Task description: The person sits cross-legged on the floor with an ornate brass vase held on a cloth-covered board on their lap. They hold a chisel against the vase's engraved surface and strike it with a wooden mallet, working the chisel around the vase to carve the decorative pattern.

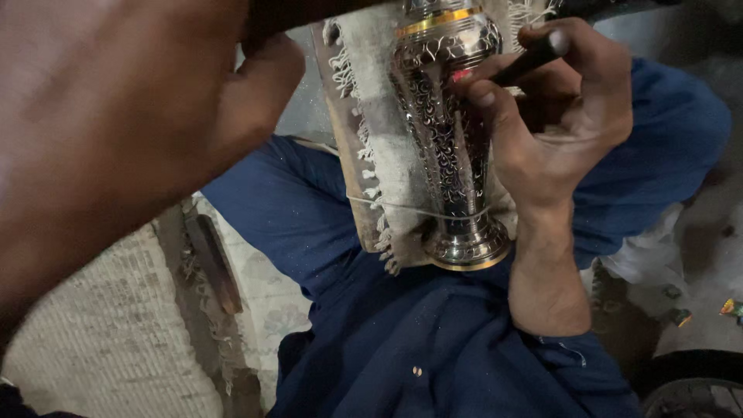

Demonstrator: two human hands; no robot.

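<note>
Gripping dark engraving tool (534,56), right hand (561,116) presses tip against ornate silver vase (449,131) lying on fringed cloth (379,124) across lap; left hand (116,131) raised, blurred, grasp unclear; slip would likely scratch pattern

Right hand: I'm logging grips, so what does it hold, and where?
The right hand pinches a dark engraving tool by its shaft between thumb and fingers, against the engraved metal vase.
</note>
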